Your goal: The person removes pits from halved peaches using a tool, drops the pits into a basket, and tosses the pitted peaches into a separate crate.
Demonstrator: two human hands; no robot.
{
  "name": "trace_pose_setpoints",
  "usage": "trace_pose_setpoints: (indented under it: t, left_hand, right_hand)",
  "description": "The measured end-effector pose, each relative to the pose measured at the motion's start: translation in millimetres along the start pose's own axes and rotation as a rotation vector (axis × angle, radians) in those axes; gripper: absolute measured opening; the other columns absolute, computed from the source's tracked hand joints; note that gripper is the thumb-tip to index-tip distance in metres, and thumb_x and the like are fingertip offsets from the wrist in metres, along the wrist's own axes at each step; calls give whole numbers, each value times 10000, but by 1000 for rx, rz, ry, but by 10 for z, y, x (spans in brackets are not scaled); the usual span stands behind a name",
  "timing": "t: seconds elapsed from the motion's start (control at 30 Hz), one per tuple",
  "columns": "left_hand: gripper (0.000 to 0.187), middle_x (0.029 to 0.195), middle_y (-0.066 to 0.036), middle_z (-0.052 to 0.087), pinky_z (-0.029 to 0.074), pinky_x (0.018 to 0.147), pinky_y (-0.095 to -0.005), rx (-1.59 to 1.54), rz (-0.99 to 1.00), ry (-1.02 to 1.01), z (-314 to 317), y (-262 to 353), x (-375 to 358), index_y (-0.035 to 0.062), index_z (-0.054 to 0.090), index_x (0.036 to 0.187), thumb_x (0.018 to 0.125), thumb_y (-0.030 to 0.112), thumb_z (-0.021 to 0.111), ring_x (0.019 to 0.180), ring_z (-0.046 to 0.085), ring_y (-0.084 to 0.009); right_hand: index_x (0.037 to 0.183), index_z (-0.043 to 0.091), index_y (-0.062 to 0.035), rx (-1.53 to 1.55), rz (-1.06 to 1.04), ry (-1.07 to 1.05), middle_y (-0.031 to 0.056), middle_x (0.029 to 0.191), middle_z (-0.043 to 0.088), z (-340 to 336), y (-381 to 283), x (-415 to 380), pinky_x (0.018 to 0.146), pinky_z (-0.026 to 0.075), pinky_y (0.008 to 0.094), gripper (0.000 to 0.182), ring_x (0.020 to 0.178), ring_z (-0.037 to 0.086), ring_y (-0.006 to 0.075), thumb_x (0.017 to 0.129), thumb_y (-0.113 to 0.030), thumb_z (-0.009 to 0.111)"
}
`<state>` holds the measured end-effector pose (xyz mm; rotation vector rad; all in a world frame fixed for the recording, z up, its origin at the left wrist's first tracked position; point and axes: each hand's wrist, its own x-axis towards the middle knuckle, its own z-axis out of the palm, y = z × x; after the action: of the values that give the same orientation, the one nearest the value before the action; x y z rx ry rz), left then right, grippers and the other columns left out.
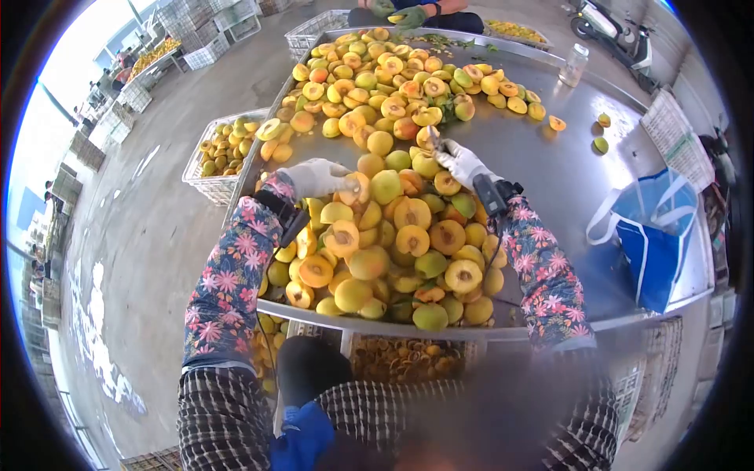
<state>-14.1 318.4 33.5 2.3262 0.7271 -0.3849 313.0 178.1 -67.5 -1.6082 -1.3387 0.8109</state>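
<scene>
A large heap of yellow peaches (386,187), many cut in half, covers the metal table. At the heap's left side my left hand (312,177), in a white glove, is closed with its fingertips on a peach half (355,188), which is a little blurred. My right hand (465,162), also gloved in white, is closed above the heap's right side around a small metal tool (433,138); the tool's exact kind is hard to make out. Cut halves with brown-red centres (448,235) lie just below both hands.
A white crate (210,182) of peaches stands left of the table (542,235). Below its front edge sits a container of brown pieces (408,358). On the right are a blue bag (656,235) and a jar (574,66). Across the table sits a person with gloved hands (408,16).
</scene>
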Motion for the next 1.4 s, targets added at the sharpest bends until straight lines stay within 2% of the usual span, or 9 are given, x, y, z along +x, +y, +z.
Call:
trace_pose_setpoints:
  t: [0.13, 0.2, 0.4, 0.43, 0.67, 0.8, 0.9, 1.03, 1.4]
  left_hand:
    - [558, 1353, -155, 551, 361, 1081, -448, 417, 139, 628, 281, 874, -341, 144, 595, 1304, 863, 486, 590, 1257, 514, -315]
    - [501, 1460, -151, 416, 317, 1105, -498, 678, 286, 688, 659, 991, -132, 124, 581, 1267, 854, 406, 596, 1339, 400, -353]
    - [515, 1425, -128, 414, 234, 1142, -506, 557, 159, 322, 963, 1175, 61, 142, 543, 1297, 828, 350, 586, 1373, 332, -340]
    - [479, 1342, -144, 506, 323, 1099, -466, 533, 240, 383, 969, 1160, 30, 132, 553, 1269, 827, 313, 596, 1306, 434, -328]
    - [471, 1068, -188, 642, 490, 872, -407, -164, 241, 566, 1204, 1322, -433, 95, 549, 1204, 778, 224, 706, 1047, 618, -355]
    - [405, 1115, -67, 610, 545, 826, -383, -1815, 379, 408, 1342, 1433, -836, 112, 538, 1220, 863, 211, 700, 1000, 624, -254]
    - [434, 1233, -105, 577, 501, 926, -489, -2017, 404, 166, 1502, 1454, -1269, 98, 503, 1281, 946, 359, 589, 1077, 594, -278]
    - [651, 1186, -114, 600, 492, 953, -446, -2043, 448, 325, 1764, 1723, -1720, 86, 454, 1343, 983, 618, 351, 1086, 590, -283]
    - [534, 1335, -152, 521, 407, 1049, -467, -2022, 721, 96, 1931, 1716, -2199, 59, 424, 1380, 924, 285, 585, 1212, 525, -299]
  right_hand:
    - [1178, 564, -47, -300, -50, 44, 121, 985, 648, -3, -581, -527, 854, 464, 330, 301, 921, 586, 181, 957, -247, 606]
    - [1216, 555, -44, -372, -159, 70, 208, 1023, 657, -85, -1074, -904, 855, 481, 385, 362, 952, 636, 354, 943, -276, 602]
    - [1063, 554, -7, -302, -374, 255, 177, 869, 625, -210, -1686, -2093, 732, 485, 392, 251, 812, 617, 353, 941, -221, 604]
    - [1035, 550, -14, -355, -332, 265, 167, 833, 613, -221, -1706, -2306, 702, 482, 391, 238, 756, 603, 345, 942, -225, 610]
    - [1189, 531, -5, 179, -85, 227, 39, 911, 655, 165, -1497, -3323, 735, 506, 258, 254, 782, 619, 121, 984, -154, 554]
    - [1319, 446, -16, 331, 54, 112, 18, 819, 588, 648, -1832, -3546, 579, 460, 211, 360, 628, 530, 65, 1006, -189, 496]
    - [1261, 491, -21, 102, -125, 158, 93, 837, 620, 992, -1982, -3530, 656, 478, 328, 323, 701, 602, 200, 979, -172, 529]
    - [1205, 495, -15, -64, -238, 189, 210, 880, 597, 1172, -2241, -3489, 688, 467, 427, 292, 772, 591, 388, 963, -167, 553]
    - [1089, 487, -2, -337, -312, 231, 252, 836, 599, 1308, -2441, -3638, 639, 464, 495, 243, 782, 588, 469, 928, -151, 590]
